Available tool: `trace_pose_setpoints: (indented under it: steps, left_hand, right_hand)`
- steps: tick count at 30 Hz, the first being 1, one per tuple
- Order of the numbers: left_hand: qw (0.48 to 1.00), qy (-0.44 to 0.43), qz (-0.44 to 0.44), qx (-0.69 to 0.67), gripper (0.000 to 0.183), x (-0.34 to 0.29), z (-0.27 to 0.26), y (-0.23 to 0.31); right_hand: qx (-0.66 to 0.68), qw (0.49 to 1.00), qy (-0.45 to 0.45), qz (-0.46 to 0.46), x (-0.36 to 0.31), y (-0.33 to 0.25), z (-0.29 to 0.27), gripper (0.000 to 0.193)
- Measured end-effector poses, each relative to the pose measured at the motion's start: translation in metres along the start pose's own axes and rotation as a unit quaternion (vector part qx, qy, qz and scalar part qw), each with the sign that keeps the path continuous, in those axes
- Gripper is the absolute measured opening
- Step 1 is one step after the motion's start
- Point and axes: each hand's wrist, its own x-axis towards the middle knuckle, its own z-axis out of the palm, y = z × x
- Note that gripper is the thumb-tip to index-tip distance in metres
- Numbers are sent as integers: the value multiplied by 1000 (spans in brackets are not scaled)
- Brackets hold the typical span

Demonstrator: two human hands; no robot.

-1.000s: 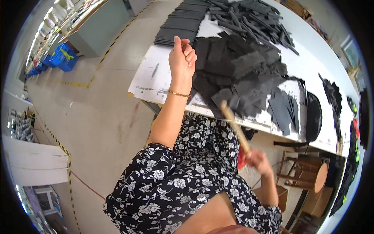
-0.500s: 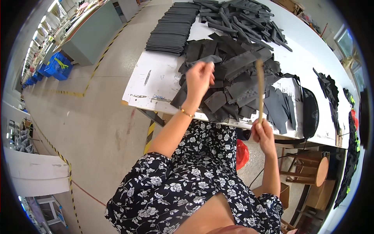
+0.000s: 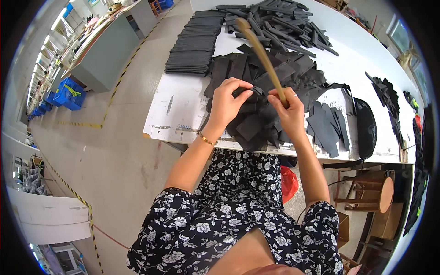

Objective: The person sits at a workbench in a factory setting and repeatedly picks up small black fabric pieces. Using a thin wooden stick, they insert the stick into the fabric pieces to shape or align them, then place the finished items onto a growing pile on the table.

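Note:
My left hand (image 3: 226,104) is closed, with thumb and forefinger pinching a small black fabric piece (image 3: 258,91) over the near part of the table. Close to its right, my right hand (image 3: 290,112) grips the lower end of a long yellow-brown stick (image 3: 265,56). The stick leans up and to the left, away from me, and has a bent, widened tip. My right fingertips reach the side of the fabric piece; whether they grip it too, I cannot tell. Beneath both hands spreads a loose heap of flat black fabric pieces (image 3: 293,68).
A neat stack of black strips (image 3: 191,46) lies at the far left of the white table (image 3: 158,107). Rolled black tubes (image 3: 293,27) are heaped behind. To the right are a black bag (image 3: 365,130) and more black pieces (image 3: 386,103). A wooden stool (image 3: 386,195) stands below.
My right hand has moved up and left to my left hand, and the stick has tipped leftward. My left hand has come slightly nearer, still pinching the black fabric piece.

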Motion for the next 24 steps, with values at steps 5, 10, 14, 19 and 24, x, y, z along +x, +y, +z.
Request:
trace_pose_setpoints:
  steps: [5, 10, 14, 19, 24]
  left_hand:
    - [1000, -5, -4, -5, 14, -10, -5, 18]
    - [990, -63, -87, -89, 20, -19, 6, 19]
    - [990, -105, -51, -84, 17, -59, 14, 29]
    - [993, 23, -91, -64, 10, -88, 13, 31]
    - [997, 61, 30, -32, 7, -72, 8, 52]
  right_hand:
    - [-70, 997, -32, -21, -8, -12, 5, 12]
    - [-24, 994, 51, -96, -6, 1, 3, 9]
    - [339, 923, 177, 39, 18, -24, -27, 19]
    - [370, 911, 168, 77, 5, -31, -81, 16]
    - [277, 938, -4, 210, -56, -35, -30, 19]
